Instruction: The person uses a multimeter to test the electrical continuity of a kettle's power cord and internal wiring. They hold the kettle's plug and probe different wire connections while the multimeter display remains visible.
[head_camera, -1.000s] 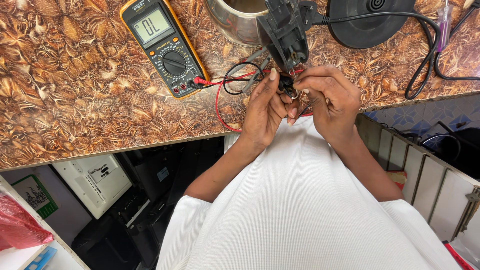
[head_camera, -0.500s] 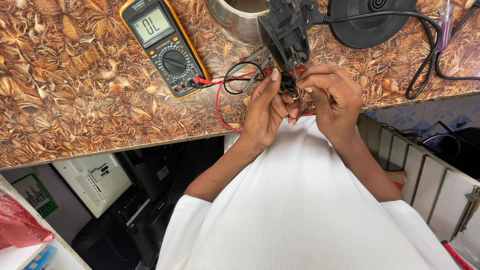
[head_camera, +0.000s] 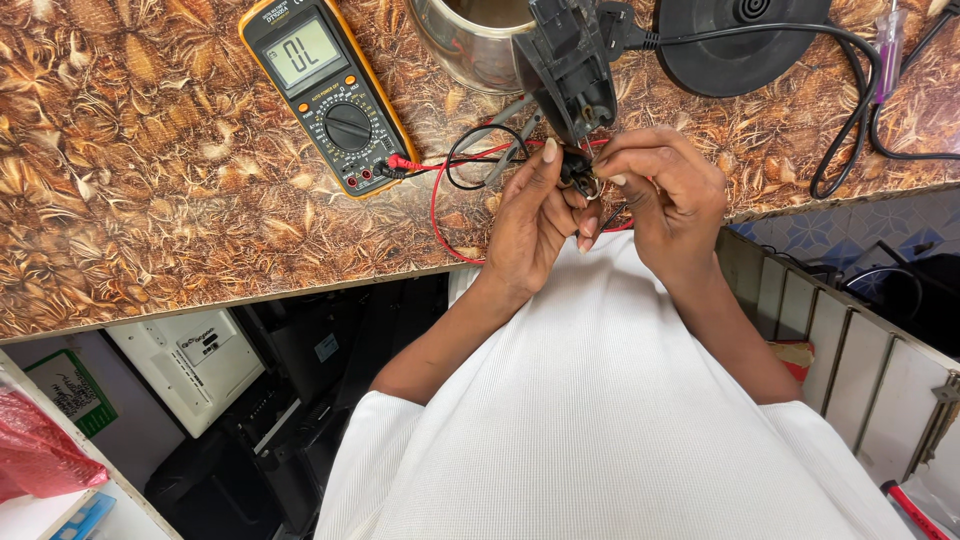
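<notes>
A yellow-cased digital multimeter (head_camera: 328, 92) lies face-up left of the black plastic kettle handle (head_camera: 570, 65), its dial readable. Just below that handle, the left hand (head_camera: 530, 225) and right hand (head_camera: 668, 200) pinch a small black wired part (head_camera: 578, 172) between fingertips, steadying it.

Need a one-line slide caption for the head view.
Both hands, left hand and right hand, pinch a small black part beside a yellow multimeter.

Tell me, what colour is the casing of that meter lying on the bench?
The meter has a yellow-orange casing around a dark face, seen in the head view.
</notes>
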